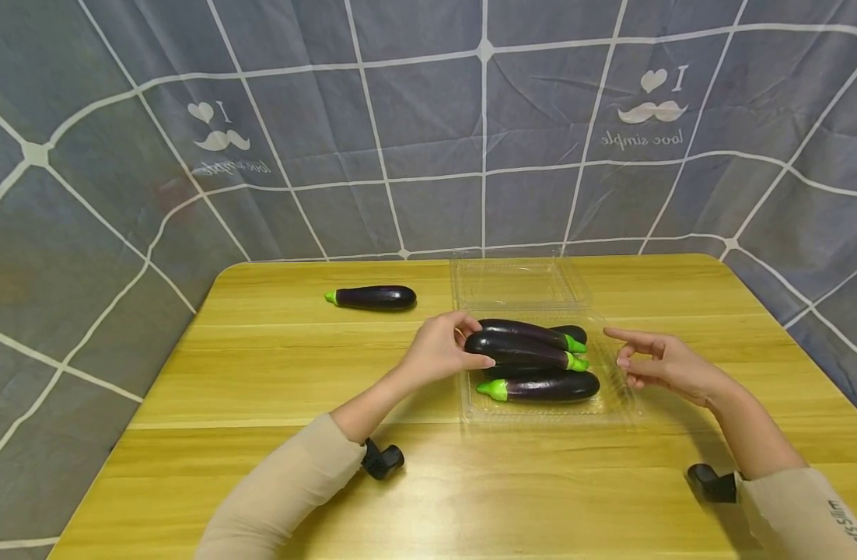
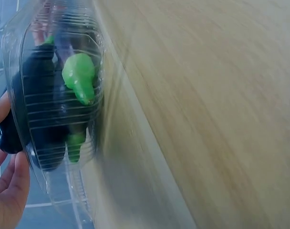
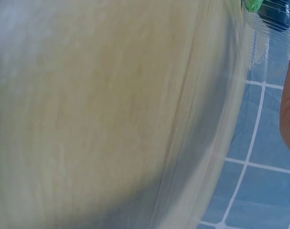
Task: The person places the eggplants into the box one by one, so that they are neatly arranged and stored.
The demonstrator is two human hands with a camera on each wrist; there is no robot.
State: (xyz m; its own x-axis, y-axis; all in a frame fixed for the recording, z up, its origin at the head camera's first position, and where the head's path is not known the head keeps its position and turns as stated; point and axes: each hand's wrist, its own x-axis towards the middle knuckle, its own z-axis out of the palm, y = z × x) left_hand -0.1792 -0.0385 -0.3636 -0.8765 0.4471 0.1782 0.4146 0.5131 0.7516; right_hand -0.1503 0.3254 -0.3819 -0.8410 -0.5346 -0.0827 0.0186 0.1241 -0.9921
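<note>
In the head view a clear plastic clamshell box (image 1: 463,408) sits on the table with several dark purple eggplants piled in its base. My left hand (image 1: 442,346) grips the rounded left end of the top eggplant (image 1: 515,348), whose green stem points right. In the left wrist view, thumb and fingers lie either side of that eggplant's end (image 2: 9,136). Nearest the front of the box lies another eggplant (image 1: 550,386), its green stem to the left. Just beyond the box's right side my right hand (image 1: 673,369) hovers with nothing held, index finger extended and the others loosely bent.
The box's lid (image 1: 519,284) lies folded back behind the base. One more eggplant (image 1: 376,298) rests on the wooden table (image 1: 260,373) to the left of the lid. A grey curtain (image 1: 435,140) with white lines hangs behind the table's far edge.
</note>
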